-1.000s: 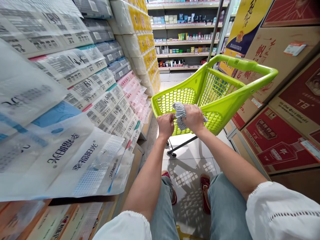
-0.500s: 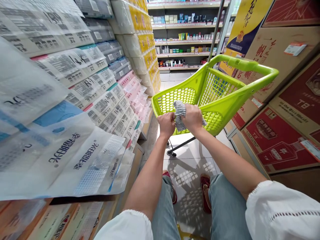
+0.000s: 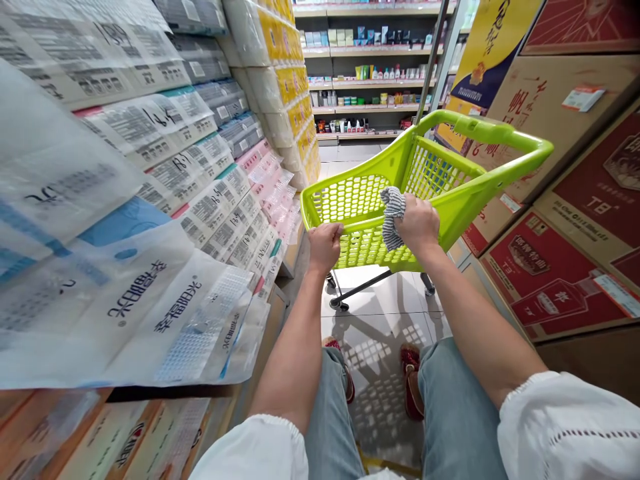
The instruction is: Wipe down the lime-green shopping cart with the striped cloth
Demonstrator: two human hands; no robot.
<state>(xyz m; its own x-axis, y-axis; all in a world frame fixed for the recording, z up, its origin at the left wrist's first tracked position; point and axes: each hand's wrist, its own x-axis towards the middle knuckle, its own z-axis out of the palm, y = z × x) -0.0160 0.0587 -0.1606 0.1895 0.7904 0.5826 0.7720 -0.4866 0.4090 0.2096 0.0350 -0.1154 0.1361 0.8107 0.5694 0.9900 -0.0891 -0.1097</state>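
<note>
Narrow shop aisle, tiled floor (image 3: 385, 313). Striped cloth (image 3: 392, 217) bunched on near rim of green cart (image 3: 450, 200): soft, light, grabbable anywhere. Right hand (image 3: 419, 225) fingers pinching cloth against rim. Left hand (image 3: 325, 243) fingers curled round rim, left of cloth. Tissue packs (image 3: 150, 200) left of cart.

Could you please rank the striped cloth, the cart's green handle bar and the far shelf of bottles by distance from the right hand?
1. Striped cloth, gripped in the right hand.
2. Green handle bar, above and right.
3. Bottle shelf, down the aisle.

Both arms outstretched, left hand (image 3: 325, 245) fisted, right hand (image 3: 418, 224) curled shut
</note>
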